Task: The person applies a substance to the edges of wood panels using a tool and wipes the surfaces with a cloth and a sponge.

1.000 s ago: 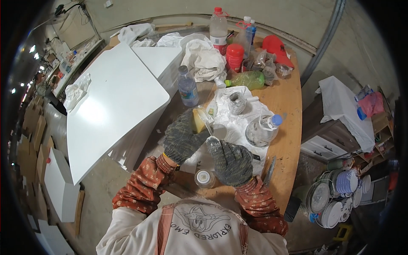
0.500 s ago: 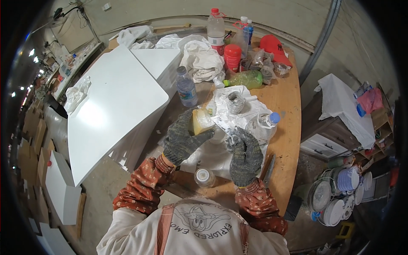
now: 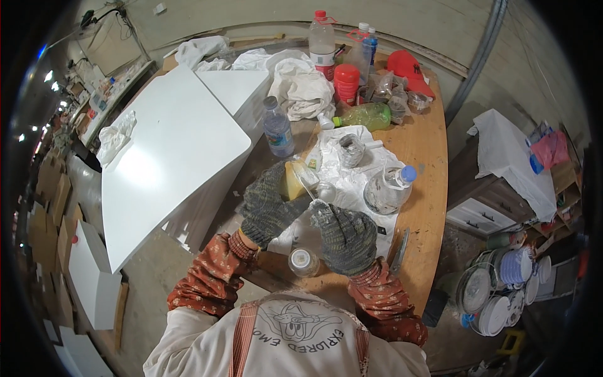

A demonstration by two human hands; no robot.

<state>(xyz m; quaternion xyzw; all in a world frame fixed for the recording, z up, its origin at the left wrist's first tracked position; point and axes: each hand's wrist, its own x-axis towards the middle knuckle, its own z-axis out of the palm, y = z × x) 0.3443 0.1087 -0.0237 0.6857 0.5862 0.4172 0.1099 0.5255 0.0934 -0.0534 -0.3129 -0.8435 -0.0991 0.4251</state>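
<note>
My left hand (image 3: 271,202), in a dark knitted work glove, is closed around a cut-off plastic container (image 3: 293,180) with yellowish contents, tilted with its mouth toward the right. My right hand (image 3: 345,237), gloved likewise and smeared white at the fingertips, grips a narrow flat scraper (image 3: 308,188). The tool shows nearly edge-on, its tip close to the container's mouth; whether they touch I cannot tell. Beyond my hands a cut clear plastic cup (image 3: 350,152) stands on white sheeting (image 3: 370,166). A jar with a pale lid (image 3: 303,261) stands on the near side between my forearms.
At left, a stack of glossy white panels (image 3: 169,151) juts over the table. A blue-capped bottle (image 3: 388,190) and a knife (image 3: 400,250) lie right of my hands. Behind are a dark-capped bottle (image 3: 277,129), a green bottle (image 3: 370,117), rags (image 3: 304,94) and a red cap (image 3: 408,70).
My right hand has moved left toward my left hand. The scraper has turned from showing its flat face to nearly edge-on at the container. My left hand stays about where it was.
</note>
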